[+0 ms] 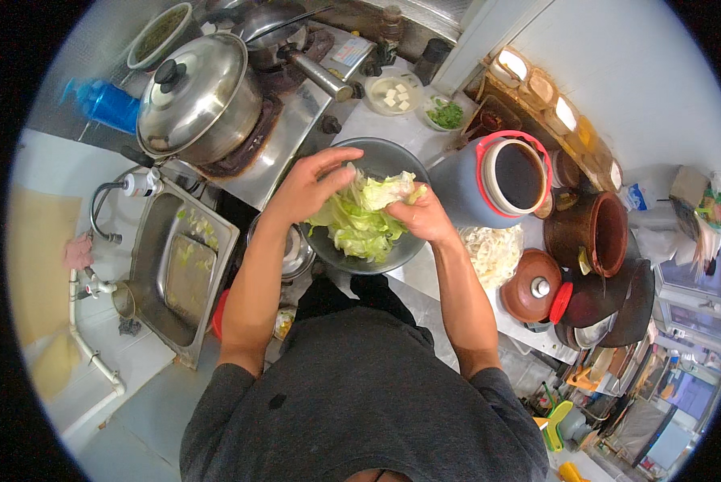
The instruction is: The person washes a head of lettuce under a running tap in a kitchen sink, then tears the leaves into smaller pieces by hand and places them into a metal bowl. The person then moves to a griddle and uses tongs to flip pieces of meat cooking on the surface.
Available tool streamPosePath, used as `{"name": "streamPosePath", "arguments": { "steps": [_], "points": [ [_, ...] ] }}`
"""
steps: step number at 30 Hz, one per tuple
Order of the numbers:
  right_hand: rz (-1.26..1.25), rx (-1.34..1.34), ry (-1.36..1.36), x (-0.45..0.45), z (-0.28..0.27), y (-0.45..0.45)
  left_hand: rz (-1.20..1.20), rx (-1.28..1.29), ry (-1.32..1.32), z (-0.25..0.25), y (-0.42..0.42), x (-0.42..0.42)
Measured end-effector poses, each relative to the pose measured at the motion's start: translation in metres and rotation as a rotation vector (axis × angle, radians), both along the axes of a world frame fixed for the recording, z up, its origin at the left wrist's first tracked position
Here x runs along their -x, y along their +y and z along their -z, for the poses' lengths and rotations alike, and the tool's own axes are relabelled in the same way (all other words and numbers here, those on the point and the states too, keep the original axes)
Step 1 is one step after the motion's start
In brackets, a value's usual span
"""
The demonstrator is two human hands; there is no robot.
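Observation:
A grey bowl (377,147) is in front of my body with torn lettuce leaves (360,232) in it. My right hand (425,211) pinches a pale lettuce leaf (387,190) between thumb and fingers above the bowl. From the left, my left hand (312,184) reaches over the rim, its thumb and fingers spread beside the leaf's edge. Its thumb tip is close to the leaf; whether they touch is hard to see. The lettuce hides most of the bowl's inside.
Left are a lidded steel pot (195,99) on the stove and a sink (180,265) holding lettuce scraps. Tofu cubes in a bowl (393,96), chopped greens (445,113), an open container of dark liquid (519,175), pale shreds (492,253) and a clay pot (583,232) stand behind and right.

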State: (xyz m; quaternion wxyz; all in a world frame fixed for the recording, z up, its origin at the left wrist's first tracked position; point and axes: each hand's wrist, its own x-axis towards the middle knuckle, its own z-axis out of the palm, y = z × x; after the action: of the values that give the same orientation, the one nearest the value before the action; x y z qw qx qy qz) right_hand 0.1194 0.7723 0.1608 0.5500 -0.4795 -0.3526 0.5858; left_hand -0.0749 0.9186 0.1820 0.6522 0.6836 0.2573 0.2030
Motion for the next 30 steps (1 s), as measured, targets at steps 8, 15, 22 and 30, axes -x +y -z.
{"name": "streamPosePath", "arguments": {
  "steps": [8, 15, 22, 30],
  "points": [
    [-0.051, 0.042, -0.009, -0.008, 0.016, 0.000, 0.075, 0.053, -0.019, 0.007, 0.009, -0.009],
    [0.190, 0.017, 0.314, -0.014, 0.029, 0.002, -0.049, 0.319, 0.147, 0.040, 0.023, -0.005],
    [0.290, 0.086, 0.366, -0.020, 0.046, 0.012, 0.216, 0.464, -0.160, 0.068, 0.004, 0.010],
    [0.172, 0.132, 0.318, -0.010, 0.043, 0.016, -0.002, 0.245, 0.158, 0.091, -0.001, 0.005]
  ]
}}
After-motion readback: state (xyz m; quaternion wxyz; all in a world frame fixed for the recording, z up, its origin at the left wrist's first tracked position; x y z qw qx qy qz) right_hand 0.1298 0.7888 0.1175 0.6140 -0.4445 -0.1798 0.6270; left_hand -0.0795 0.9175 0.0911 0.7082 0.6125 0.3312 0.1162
